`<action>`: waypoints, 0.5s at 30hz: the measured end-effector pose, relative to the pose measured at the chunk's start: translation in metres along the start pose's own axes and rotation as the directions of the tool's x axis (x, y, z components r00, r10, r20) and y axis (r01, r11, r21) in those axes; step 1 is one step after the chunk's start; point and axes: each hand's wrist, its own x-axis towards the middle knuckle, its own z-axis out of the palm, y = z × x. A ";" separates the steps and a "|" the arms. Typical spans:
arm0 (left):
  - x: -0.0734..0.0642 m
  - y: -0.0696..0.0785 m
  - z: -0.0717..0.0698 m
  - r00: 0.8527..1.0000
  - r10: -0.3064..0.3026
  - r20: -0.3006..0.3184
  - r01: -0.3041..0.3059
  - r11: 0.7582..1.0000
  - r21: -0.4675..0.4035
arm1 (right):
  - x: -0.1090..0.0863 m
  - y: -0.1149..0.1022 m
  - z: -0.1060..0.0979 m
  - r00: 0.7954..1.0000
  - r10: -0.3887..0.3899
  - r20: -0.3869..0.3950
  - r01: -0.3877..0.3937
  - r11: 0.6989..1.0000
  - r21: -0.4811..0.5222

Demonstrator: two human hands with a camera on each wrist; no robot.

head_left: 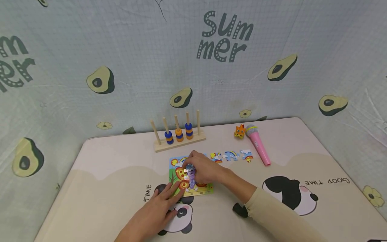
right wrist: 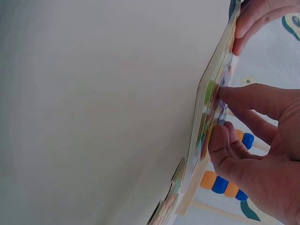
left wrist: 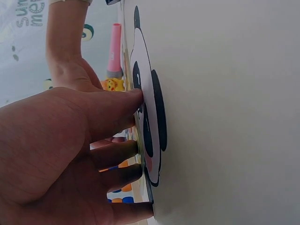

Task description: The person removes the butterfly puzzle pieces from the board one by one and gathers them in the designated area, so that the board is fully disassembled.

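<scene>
A flat picture puzzle [head_left: 196, 193] with a butterfly scene lies on the table, in the middle of the head view. My left hand [head_left: 160, 208] rests its straight fingertips on the puzzle's near left edge. Over the puzzle's upper middle, my right hand [head_left: 204, 168] pinches a puzzle piece [head_left: 190, 170] showing the purple butterfly's head and body. In the right wrist view the thumb and fingers [right wrist: 225, 154] meet the puzzle's surface, and the hand hides part of it. Loose puzzle pieces [head_left: 231, 155] with rainbows lie just to the right of the puzzle.
Behind the puzzle stands a wooden peg stand [head_left: 181, 143] with blue and orange beads. A pink toy microphone [head_left: 260, 146] and a small orange toy [head_left: 240, 131] lie at the back right. Patterned cloth [head_left: 145, 67] hangs behind the table. A dark object [head_left: 240, 210] sits by the right sleeve.
</scene>
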 end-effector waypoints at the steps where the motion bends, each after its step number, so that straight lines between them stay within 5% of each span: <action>1: 0.000 0.000 0.000 1.000 -0.001 0.000 0.001 1.000 0.000 | 0.000 0.000 0.000 1.000 0.002 -0.001 -0.002 1.000 0.001; 15: 0.000 0.001 0.001 1.000 -0.005 -0.001 0.005 1.000 0.003 | 0.002 0.001 0.001 1.000 0.010 0.007 -0.010 1.000 0.008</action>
